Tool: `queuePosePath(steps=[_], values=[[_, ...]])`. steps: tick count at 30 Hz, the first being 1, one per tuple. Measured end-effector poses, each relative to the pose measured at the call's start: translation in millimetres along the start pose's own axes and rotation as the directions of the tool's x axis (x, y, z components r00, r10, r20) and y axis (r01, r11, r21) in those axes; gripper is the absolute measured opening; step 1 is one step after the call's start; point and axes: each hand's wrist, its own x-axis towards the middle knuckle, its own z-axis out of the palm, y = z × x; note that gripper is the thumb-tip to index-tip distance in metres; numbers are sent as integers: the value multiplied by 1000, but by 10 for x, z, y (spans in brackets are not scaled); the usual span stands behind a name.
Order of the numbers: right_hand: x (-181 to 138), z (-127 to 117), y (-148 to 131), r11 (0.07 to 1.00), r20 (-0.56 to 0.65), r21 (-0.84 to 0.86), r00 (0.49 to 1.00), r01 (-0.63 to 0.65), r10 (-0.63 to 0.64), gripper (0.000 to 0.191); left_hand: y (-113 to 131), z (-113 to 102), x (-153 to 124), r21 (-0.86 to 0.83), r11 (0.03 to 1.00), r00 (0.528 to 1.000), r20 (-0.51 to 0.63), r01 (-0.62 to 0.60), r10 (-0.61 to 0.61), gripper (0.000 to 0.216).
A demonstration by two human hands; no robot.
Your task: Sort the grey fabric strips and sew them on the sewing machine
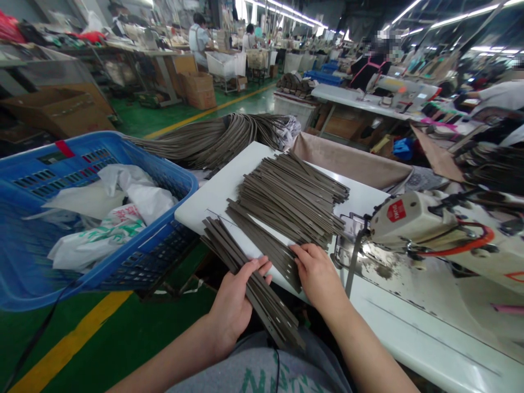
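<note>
My left hand [241,292] is wrapped round a bundle of grey-brown fabric strips [278,314], which slants over the table's near edge toward my lap. Beside it, my right hand [317,270] rests at the near end of a smaller group of strips [266,240] lying flat on the white table [196,204]. Its fingertips press on those strips; whether they pinch any is hard to see. Farther back lies a large pile of similar strips [286,196], with small pale marks near some of their ends.
A sewing machine [434,224] stands on the right of the table. At left is a blue basket [164,218] holding white plastic bags [126,202]. Long strips [213,136] are heaped behind the table, near a cloth-lined bin [347,158]. Other people work at farther tables.
</note>
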Motion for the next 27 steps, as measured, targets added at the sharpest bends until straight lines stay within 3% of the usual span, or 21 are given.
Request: queuePosePath(steps=[6, 10, 12, 22, 27], values=[[-38, -101, -185, 999, 27, 44, 999, 20, -21, 30, 15, 47, -21, -10, 1000, 1000, -8, 14, -14, 11], [-86, -119, -330, 998, 86, -51, 996, 42, -38, 74, 10, 43, -26, -17, 1000, 1000, -8, 14, -14, 11], [-94, -104, -365, 992, 114, -118, 993, 40, -26, 83, 7, 31, -24, -12, 1000, 1000, -21, 20, -20, 11], [-156, -29, -455, 987, 158, -149, 987, 65, -41, 54, -10, -30, 8, -18, 1000, 1000, -20, 14, -14, 6], [-155, 27, -510, 964, 153, -251, 987, 87, -49, 37, -20, -50, 25, -28, 999, 1000, -11, 23, -23, 5]])
